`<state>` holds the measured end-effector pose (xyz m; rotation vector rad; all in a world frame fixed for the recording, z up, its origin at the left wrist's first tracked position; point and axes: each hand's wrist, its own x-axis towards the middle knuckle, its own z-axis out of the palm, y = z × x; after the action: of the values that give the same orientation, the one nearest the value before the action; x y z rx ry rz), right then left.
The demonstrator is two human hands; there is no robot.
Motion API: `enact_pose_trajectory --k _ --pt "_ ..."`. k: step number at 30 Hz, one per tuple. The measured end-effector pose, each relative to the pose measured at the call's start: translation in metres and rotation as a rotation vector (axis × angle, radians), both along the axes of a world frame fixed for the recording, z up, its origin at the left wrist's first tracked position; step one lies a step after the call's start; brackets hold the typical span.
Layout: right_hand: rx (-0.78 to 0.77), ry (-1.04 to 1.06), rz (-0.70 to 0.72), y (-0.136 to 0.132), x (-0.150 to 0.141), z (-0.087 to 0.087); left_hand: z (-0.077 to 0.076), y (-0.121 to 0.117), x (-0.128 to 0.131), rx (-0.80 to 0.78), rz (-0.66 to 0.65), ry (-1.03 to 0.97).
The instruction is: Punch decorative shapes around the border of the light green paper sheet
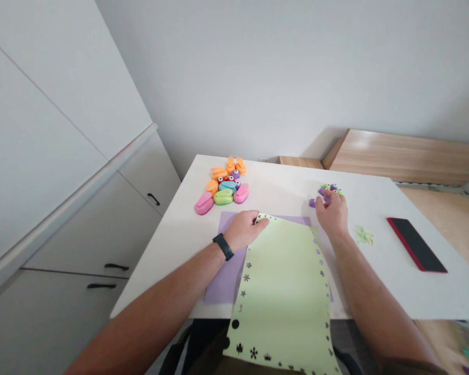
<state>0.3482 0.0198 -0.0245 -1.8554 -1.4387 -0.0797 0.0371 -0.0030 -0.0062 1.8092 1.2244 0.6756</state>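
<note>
White cabinets (pixel 62 156) with black handles (pixel 116 267) left of grip, pale grey wall (pixel 258 67) ahead, wooden ledge (pixel 406 156) and wood floor (pixel 453 224) right

This one view comes from a camera on the person's head, so it looks from above the body, forward and down over the white table (pixel 281 192). It is quite near to the left hand (pixel 242 230) and the right hand (pixel 332 213), and both come in from the bottom edge. The view is wide and also takes in the white cabinets (pixel 82 208) at the left side and the grey wall (pixel 234 67) behind the table.
</note>
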Motion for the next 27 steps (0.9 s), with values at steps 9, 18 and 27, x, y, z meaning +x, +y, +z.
enact_pose_trajectory --k 9,18,27 --pt "-0.160 -0.086 0.492 0.025 -0.089 0.049 -0.001 0.001 0.001 0.016 0.029 0.020" --pt "-0.472 -0.282 0.577 0.094 -0.207 0.077 0.000 0.001 0.000 0.071 0.007 0.075" --pt "-0.694 -0.396 0.536 0.124 -0.240 0.076 0.000 0.001 0.000 0.078 0.018 0.094"
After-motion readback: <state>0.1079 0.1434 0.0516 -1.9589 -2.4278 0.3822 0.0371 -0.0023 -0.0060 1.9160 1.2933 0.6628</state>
